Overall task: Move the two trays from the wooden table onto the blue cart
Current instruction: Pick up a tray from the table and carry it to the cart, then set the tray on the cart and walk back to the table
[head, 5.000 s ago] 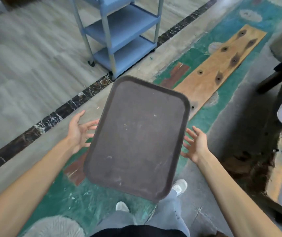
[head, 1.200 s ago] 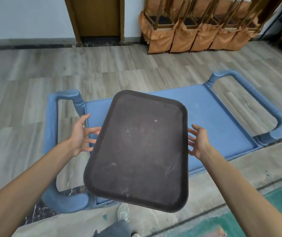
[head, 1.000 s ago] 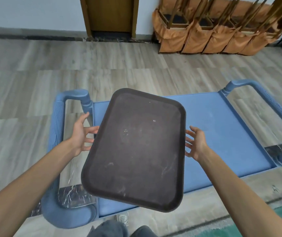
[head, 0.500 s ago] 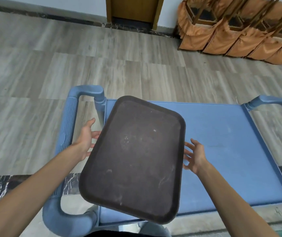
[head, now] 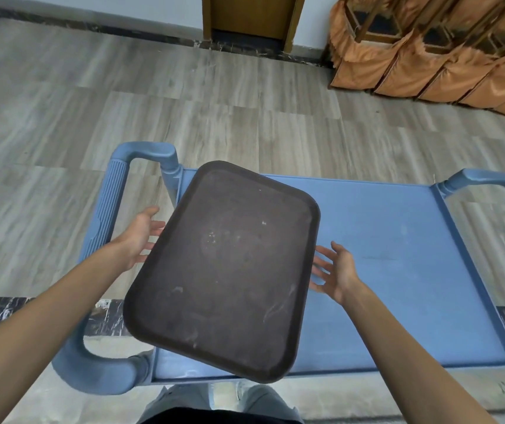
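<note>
A dark brown rectangular tray [head: 226, 267] hangs tilted above the left half of the blue cart's top shelf [head: 398, 255]. My left hand [head: 141, 234] supports the tray's left long edge, fingers tucked under it. My right hand [head: 337, 270] supports the right long edge, fingers spread and reaching beneath. The tray's far corner points toward the cart's left handle [head: 116, 194]. Only this one tray is in view; the wooden table is out of sight.
The cart's right handle [head: 502, 188] curves at the frame's right edge. Behind the cart lies grey wood-look floor, a wooden door [head: 248, 13] and a row of stacked chairs with orange covers [head: 428, 65]. A dark marble strip [head: 3, 313] crosses the floor at left.
I have stepped close to the cart, which now fills the lower view. The tray, still in both hands, has come over the cart's left half and sits lower.
</note>
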A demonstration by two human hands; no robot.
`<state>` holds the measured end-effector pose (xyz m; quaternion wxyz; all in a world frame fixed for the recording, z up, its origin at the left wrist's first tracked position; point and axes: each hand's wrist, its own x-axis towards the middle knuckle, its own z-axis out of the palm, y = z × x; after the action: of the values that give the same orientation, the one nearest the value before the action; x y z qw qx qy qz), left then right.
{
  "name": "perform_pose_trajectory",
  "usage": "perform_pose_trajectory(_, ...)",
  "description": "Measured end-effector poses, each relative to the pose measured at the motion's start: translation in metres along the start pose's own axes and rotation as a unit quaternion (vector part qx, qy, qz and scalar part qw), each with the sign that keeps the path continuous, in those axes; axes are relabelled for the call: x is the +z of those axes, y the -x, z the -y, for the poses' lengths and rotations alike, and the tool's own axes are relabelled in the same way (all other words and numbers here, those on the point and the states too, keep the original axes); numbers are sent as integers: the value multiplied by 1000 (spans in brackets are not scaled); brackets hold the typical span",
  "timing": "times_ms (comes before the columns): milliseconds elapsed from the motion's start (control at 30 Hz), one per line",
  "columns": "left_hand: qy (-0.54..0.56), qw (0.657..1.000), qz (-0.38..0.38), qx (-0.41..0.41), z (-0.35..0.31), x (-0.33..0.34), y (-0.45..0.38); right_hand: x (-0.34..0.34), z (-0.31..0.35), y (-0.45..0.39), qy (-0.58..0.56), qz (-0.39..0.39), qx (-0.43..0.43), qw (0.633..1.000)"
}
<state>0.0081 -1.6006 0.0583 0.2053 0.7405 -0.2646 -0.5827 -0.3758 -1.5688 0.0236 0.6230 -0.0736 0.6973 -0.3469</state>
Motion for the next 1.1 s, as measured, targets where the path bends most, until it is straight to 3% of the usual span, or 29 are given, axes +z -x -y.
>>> perform_pose_trajectory(100,-134,987,-33,84,8,10,8,-8,0,1,71,10,-34,997)
perform_pose_trajectory(200,-377,906,-99,165,29,29,17,-15,-6,8,208,-22,-139,968)
perform_pose_trajectory(267,-484,841,-141,195,44,50,29,-21,-15,14,348,-39,-247,903)
perform_pose_trajectory(333,-531,792,-182,240,60,69,40,-25,-26,21,497,-36,-316,808)
perform_pose_trajectory(400,-543,757,-223,289,76,84,51,-28,-38,29,604,-37,-350,715)
perform_pose_trajectory(500,-537,725,-269,336,99,99,65,-28,-55,39,664,-38,-398,632)
perform_pose_trajectory(633,-516,715,-329,339,120,102,82,-18,-67,50,674,-3,-437,596)
perform_pose_trajectory(800,-480,738,-370,296,144,79,102,14,-75,63,684,49,-486,542)
perform_pose_trajectory(1100,-388,746,-500,208,202,-25,140,133,-99,110,688,149,-576,416)
